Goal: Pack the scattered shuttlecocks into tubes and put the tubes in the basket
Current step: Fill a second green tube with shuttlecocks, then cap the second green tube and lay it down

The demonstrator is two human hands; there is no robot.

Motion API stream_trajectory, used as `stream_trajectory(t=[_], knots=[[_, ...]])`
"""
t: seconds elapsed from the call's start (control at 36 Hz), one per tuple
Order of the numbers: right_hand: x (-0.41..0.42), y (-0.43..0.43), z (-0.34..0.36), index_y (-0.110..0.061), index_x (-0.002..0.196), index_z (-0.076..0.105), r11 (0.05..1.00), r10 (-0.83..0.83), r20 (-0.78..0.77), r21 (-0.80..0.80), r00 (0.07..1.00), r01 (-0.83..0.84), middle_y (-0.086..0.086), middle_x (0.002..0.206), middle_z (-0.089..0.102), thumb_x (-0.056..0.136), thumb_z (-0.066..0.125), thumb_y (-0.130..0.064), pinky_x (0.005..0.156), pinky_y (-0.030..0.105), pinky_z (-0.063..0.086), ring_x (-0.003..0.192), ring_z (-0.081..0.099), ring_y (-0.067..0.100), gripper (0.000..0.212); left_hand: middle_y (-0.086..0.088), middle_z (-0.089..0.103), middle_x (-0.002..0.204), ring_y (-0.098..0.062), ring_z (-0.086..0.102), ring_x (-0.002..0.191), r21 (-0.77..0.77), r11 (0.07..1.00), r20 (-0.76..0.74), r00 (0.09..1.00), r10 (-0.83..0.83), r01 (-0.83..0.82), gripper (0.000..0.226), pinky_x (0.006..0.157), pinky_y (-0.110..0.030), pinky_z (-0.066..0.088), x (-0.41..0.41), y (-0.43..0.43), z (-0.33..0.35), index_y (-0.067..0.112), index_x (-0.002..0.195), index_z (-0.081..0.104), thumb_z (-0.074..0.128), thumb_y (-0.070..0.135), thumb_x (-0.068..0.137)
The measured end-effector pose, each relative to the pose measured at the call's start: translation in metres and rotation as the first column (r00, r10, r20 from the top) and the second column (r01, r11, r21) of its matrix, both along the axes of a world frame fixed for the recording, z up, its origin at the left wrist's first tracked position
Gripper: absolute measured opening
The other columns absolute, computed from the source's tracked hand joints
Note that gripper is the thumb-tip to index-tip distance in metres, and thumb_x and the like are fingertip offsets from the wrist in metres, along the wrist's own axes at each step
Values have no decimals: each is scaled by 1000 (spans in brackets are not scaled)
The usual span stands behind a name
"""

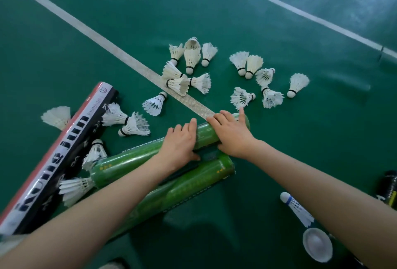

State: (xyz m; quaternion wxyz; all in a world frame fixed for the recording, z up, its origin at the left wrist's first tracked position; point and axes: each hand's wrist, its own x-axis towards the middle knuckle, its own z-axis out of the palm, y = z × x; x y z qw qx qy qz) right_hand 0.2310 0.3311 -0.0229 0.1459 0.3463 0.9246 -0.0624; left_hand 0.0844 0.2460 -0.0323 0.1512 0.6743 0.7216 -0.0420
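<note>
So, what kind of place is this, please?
Most likely an indoor badminton court. The green floor is a sports mat with white boundary lines, many feather shuttlecocks lie scattered on it, and both hands rest on a green shuttlecock tube.

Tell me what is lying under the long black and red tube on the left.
A shuttlecock pokes out from beneath the black and red tube on its far side, its cork end hidden. Whether anything else lies under the tube cannot be seen.

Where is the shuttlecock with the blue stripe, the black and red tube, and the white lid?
blue-striped shuttlecock (297,209), head view, feather skirt
black and red tube (64,152), head view, lettered side
white lid (317,245), head view, centre
</note>
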Motion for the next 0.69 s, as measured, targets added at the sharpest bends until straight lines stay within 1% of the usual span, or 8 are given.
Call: stream_trajectory(t=[0.06, 0.14, 0.25, 0.33, 0.42, 0.53, 0.61, 0.69], knots=[[-8, 2, -2, -19, 146, 17, 997, 63, -24, 51, 998, -62, 3, 145, 30, 80, 67, -28, 108, 66, -2, 139, 20, 25, 83, -11, 41, 141, -30, 43, 124, 22, 1000, 47, 999, -1, 0, 115, 102, -41, 34, -4, 1, 1, 4, 148, 7, 76, 53, 69], [-9, 11, -5, -21, 142, 24, 997, 76, -82, 6, 994, -76, 0, 140, 35, 75, 70, -29, 109, 64, -2, 135, 27, 22, 82, -8, 37, 146, -27, 39, 129, 34, 999, 154, 988, -12, 7, 112, 106, -39, 31, -16, 2, 6, 9, 149, 10, 75, 54, 70], [9, 31, -12, -25, 137, 31, 996, -40, -100, -82, 994, 32, -2, 136, 39, 72, 71, -25, 111, 60, -7, 135, 25, 19, 76, -3, 30, 151, -23, 31, 135, -17, 999, 108, 993, -37, 39, 102, 112, -41, 27, -45, -9, 8, 19, 150, 16, 73, 54, 72], [23, 42, -18, -25, 137, 32, 986, -128, -76, -115, 989, 119, -1, 137, 39, 72, 72, -24, 114, 55, -8, 136, 22, 20, 76, 1, 31, 151, -21, 33, 134, -58, 998, 113, 993, 40, -33, 95, 113, -40, 26, -69, -28, 2, 23, 150, 17, 72, 47, 77], [25, 44, -23, -25, 139, 29, 976, -177, -27, -131, 984, 172, 1, 140, 36, 74, 71, -24, 115, 56, -5, 138, 17, 23, 77, 2, 29, 152, -19, 28, 137, -8, 989, 141, 979, 146, -147, 93, 115, -40, 20, -85, -46, -5, 26, 150, 18, 71, 48, 76], [2, 37, -22, -26, 147, 17, 975, -100, -25, -201, 995, 92, 3, 149, 23, 75, 69, -26, 114, 58, -8, 144, 4, 24, 89, 2, 29, 151, -19, 22, 140, 48, 908, 196, 895, 400, -416, 93, 116, -45, 17, -107, -62, -4, 26, 147, 27, 71, 57, 72], [-28, 22, -17, -27, 149, 15, 967, 22, -105, -251, 994, -48, 1, 152, 21, 78, 65, -25, 116, 55, -4, 143, 9, 21, 87, -5, 35, 145, -21, 26, 135, 114, 840, 353, 812, 464, -530, 80, 113, -36, 20, -118, -73, -2, 16, 140, 38, 76, 42, 75], [-57, 12, -12, -24, 147, 23, 958, 87, -158, -258, 984, -126, 2, 150, 27, 86, 60, -31, 117, 46, 4, 141, 17, 21, 72, -2, 25, 148, -18, 23, 138, 71, 818, 532, 715, 453, -571, 70, 115, -34, 19, -112, -85, -1, 17, 140, 39, 74, 25, 80]])
